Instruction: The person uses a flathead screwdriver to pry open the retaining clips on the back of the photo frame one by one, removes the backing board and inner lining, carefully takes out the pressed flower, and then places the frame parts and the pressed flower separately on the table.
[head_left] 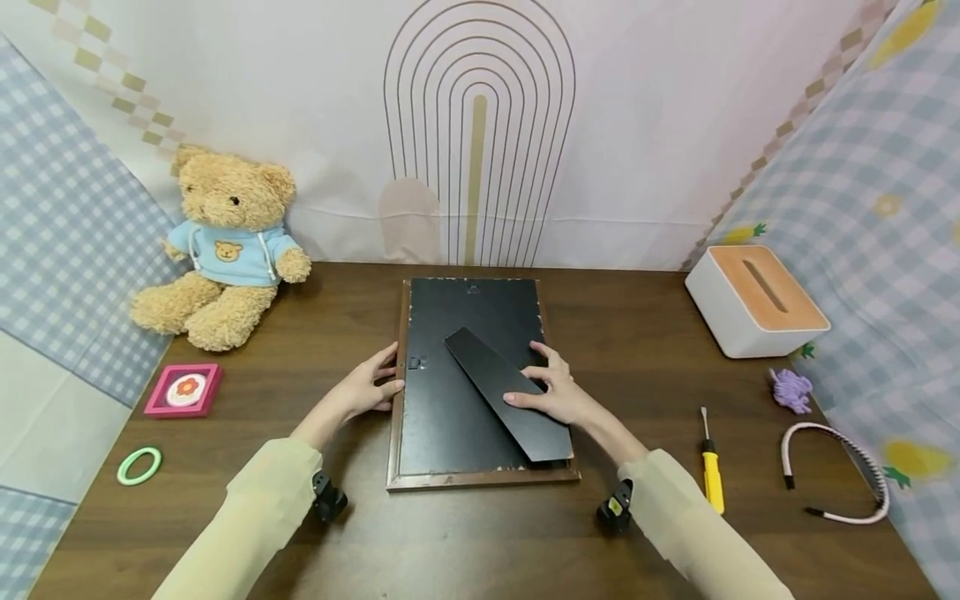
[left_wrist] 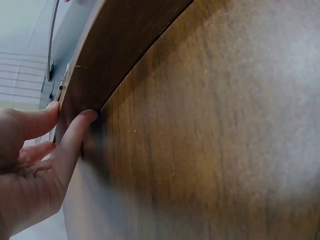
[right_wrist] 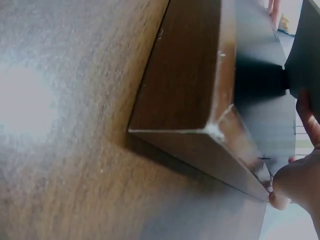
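A brown wooden picture frame point(head_left: 482, 481) lies back side up on the table, its black backing board point(head_left: 450, 417) facing me. An easel stand point(head_left: 498, 387) slants over the board toward the lower right corner, raised off it in the right wrist view. My left hand point(head_left: 367, 385) holds the frame's left edge, fingertips at its side wall point(left_wrist: 107, 55). With thumb and index finger my right hand point(head_left: 555, 390) pinches the stand; its other fingers reach the frame's right edge. In the right wrist view a finger point(right_wrist: 306, 117) sits against the stand.
At left are a teddy bear point(head_left: 232, 250), a pink square box point(head_left: 182, 390) and a green ring point(head_left: 139, 466). To the right lie a yellow screwdriver point(head_left: 712, 475), a headband point(head_left: 862, 458) and a purple figurine point(head_left: 791, 390), below a white tissue box point(head_left: 750, 308).
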